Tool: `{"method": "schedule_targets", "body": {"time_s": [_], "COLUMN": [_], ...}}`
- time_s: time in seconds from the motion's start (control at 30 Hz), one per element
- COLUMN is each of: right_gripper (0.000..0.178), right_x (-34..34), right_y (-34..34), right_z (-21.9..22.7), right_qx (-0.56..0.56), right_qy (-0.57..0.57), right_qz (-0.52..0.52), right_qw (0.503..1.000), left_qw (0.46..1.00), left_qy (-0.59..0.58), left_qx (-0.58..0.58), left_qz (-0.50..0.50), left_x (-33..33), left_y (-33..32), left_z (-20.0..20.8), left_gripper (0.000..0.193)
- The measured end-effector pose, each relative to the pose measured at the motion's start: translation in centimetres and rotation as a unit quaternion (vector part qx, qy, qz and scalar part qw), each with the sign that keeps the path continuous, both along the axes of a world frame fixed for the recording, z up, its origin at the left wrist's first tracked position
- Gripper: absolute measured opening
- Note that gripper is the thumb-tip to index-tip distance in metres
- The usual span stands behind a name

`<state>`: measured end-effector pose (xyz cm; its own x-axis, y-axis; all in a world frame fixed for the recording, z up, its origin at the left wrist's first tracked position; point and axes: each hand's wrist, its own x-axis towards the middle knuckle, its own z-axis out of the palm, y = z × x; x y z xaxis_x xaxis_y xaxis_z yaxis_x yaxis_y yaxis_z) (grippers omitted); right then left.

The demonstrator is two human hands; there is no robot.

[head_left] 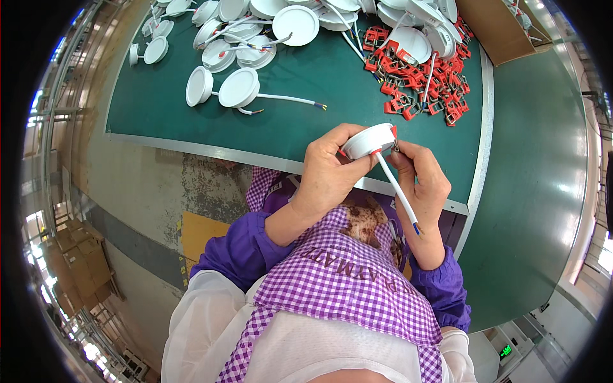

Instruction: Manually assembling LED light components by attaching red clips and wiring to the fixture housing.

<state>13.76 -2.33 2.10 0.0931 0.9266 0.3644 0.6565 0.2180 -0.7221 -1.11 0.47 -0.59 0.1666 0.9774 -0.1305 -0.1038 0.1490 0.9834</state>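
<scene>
Just over the table's front edge, my left hand (pixel 329 167) grips a round white light fitting (pixel 368 141) by its rim. A white cable (pixel 397 185) hangs down from the fitting and ends in thin coloured wires. My right hand (pixel 421 173) is at the fitting's right side, thumb and fingers pinched on a small metal spring clip (pixel 396 147) next to a red piece on the rim. How far the clip is seated is hidden by my fingers. Another bit of red shows on the rim beside my left fingers.
A heap of red and metal spring clips (pixel 421 80) lies on the green table (pixel 287 131) beyond my right hand. Many similar white fittings (pixel 239 87) with cables spread across the back. An open cardboard box (pixel 495 29) stands at the far right, beside another green surface (pixel 533 159).
</scene>
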Motion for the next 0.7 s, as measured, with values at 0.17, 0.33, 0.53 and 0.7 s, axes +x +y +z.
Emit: {"method": "schedule_targets", "body": {"time_s": [0.17, 0.33, 0.53, 0.7], "right_gripper": [0.014, 0.004, 0.006, 0.011], "right_x": [-0.3, -0.3, 2.0, 0.5], "right_y": [-0.1, -0.1, 1.3, 0.5], "right_z": [-0.8, -0.3, -1.8, -0.4], "right_qx": [-0.047, -0.135, 0.030, -0.066], "right_qy": [0.098, 0.331, 0.052, 0.121], "right_qz": [-0.028, -0.039, 0.066, 0.035], "right_qw": [0.994, 0.933, 0.996, 0.990], "left_qw": [0.998, 0.965, 0.999, 1.000], "left_qy": [0.018, 0.117, -0.034, 0.019], "left_qx": [0.053, 0.231, -0.029, -0.010], "left_qz": [0.008, 0.032, -0.013, -0.020], "left_x": [0.3, 0.9, 0.3, -0.2], "left_y": [-0.4, -0.7, 0.4, 0.0], "left_z": [0.1, 0.2, 0.6, 1.0], "left_gripper": [0.027, 0.029, 0.024, 0.023]}}
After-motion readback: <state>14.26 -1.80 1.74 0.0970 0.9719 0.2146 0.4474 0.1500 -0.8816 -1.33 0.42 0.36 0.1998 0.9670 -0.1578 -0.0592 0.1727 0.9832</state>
